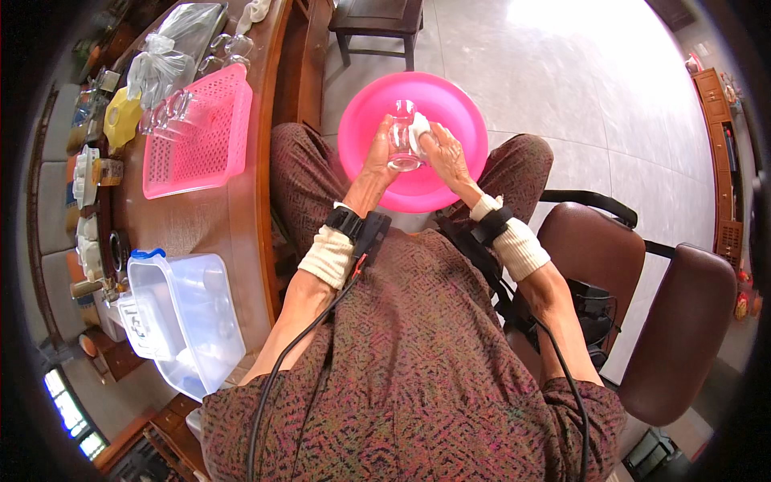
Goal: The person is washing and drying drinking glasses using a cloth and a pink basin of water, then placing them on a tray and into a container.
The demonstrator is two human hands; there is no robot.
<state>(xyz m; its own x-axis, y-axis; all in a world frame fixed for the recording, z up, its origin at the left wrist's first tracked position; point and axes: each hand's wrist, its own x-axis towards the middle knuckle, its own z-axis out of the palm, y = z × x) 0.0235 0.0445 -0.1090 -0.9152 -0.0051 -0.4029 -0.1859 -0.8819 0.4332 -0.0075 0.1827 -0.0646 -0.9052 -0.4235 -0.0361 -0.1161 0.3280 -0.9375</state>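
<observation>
Over a round pink plastic basin (415, 196) between the knees, my left hand (376, 158) grips a clear, curved drinking glass (402, 135) by its left side. My right hand (447, 153) holds a wadded white cloth (418, 129) against the right side of the same glass. The glass's thick round end points towards my body. Part of its right side is hidden by the cloth and fingers. Each wrist wears a cream cuff and a black strap.
On the wooden table (193, 223) at left are a pink perforated basket (199, 162) with several glasses (168, 111), more glasses (232, 48), a tied plastic bag (158, 66) and a translucent bin (211, 313). A dark stool (376, 18) stands ahead; a brown padded chair (593, 253) is at right.
</observation>
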